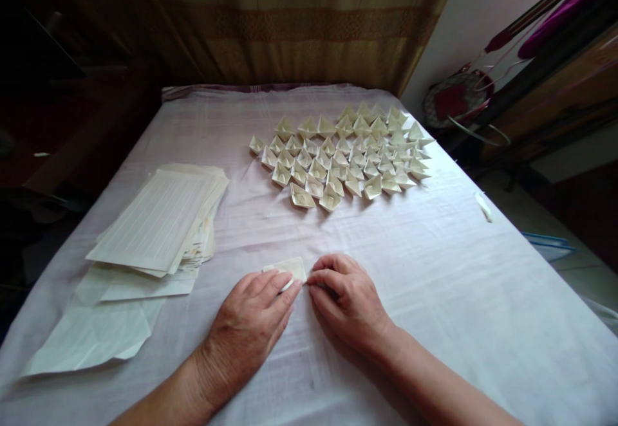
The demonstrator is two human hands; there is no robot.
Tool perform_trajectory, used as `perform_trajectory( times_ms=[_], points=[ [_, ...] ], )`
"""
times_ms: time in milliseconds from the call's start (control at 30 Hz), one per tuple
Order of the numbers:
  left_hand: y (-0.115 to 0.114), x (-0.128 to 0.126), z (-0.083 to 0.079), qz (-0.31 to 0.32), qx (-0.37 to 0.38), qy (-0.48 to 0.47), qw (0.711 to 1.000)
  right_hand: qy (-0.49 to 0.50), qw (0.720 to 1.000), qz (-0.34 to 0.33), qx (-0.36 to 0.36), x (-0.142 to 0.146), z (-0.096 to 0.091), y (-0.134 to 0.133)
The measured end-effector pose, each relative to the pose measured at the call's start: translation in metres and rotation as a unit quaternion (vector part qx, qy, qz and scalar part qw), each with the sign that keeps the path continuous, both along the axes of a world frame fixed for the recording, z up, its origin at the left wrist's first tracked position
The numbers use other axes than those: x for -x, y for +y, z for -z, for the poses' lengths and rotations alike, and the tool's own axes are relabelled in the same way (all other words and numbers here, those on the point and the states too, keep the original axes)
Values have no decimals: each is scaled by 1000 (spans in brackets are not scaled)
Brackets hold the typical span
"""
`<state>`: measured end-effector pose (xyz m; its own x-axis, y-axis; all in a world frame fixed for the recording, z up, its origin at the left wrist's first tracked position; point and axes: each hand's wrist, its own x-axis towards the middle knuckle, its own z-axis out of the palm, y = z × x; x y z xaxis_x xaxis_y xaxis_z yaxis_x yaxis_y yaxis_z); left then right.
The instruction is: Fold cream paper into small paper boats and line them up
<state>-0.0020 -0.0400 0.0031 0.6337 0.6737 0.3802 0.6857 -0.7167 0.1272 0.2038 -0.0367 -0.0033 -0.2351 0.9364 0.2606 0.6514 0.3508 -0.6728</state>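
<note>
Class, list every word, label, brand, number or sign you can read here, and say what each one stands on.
Readable text: none.
Top sheet of the paper stack: rows of fine print, too small to read.
Paper boats: no words legible.
Small folded paper: no words legible.
Bag: patterned; no lettering legible.

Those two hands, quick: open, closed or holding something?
Left hand: laid over the folded paper; whether it grips can't be told.
Right hand: partly closed, curled at the paper's corner; grip can't be told.
</note>
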Motion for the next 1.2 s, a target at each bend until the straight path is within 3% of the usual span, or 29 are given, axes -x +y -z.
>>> perform_trajectory(
  times_ms=[300,733,1200],
  points=[
    [1,-1,-2,4,-12,18,1000,-32,999,9,3,4,-2,3],
    [1,-2,-3,9,4,32,999,1,999,4,-33,-4,9,2],
    [2,-4,-7,23,-13,85,996,-9,999,-3,-49,-5,8,2]
  ],
)
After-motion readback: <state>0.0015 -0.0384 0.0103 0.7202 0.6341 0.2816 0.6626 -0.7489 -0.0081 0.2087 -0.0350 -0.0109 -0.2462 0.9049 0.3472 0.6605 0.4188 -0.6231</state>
